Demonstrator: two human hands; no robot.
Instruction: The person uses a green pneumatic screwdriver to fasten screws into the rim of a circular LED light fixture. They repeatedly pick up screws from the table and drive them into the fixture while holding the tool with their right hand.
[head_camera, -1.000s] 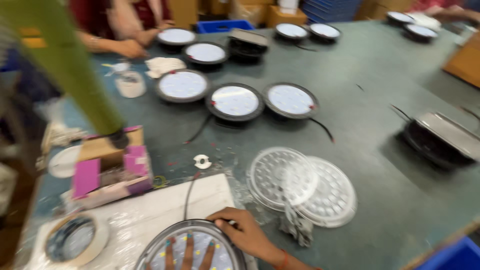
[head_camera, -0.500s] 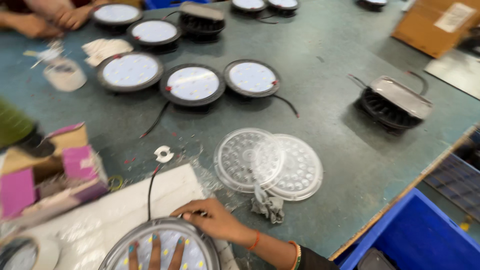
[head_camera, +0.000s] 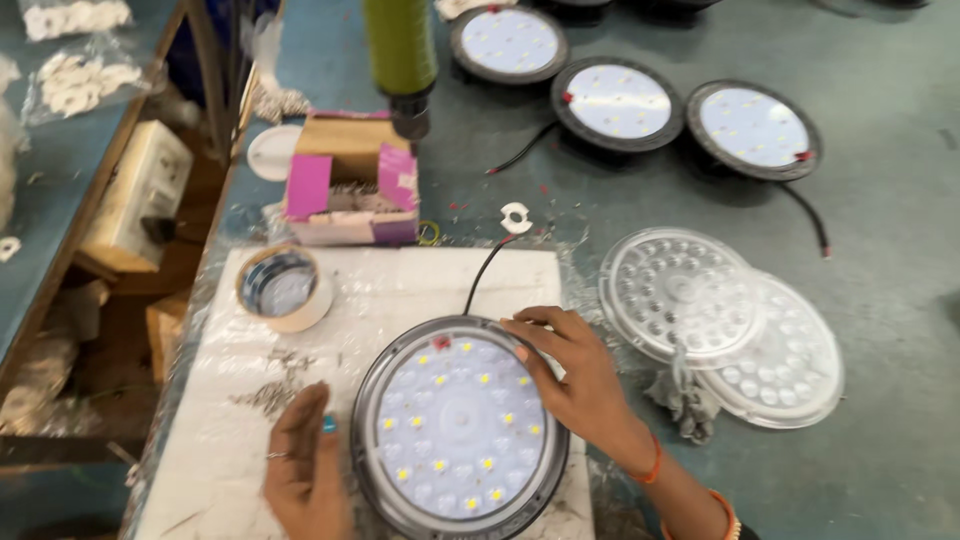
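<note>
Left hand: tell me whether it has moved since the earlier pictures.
Yes. The left hand was under the round lamp, fingers showing through its clear cover; now it rests on the white sheet against the lamp's left rim.

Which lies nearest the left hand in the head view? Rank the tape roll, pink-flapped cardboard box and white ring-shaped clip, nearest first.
From the left hand:
1. Tape roll, up on the white pad.
2. Pink-flapped cardboard box, farther up.
3. White ring-shaped clip, up right.

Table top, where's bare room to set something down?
Free: the green table right of the three round lamps, and the white pad between the tape roll and black cable. Crowded: around the clear lens discs and pink box.
</note>
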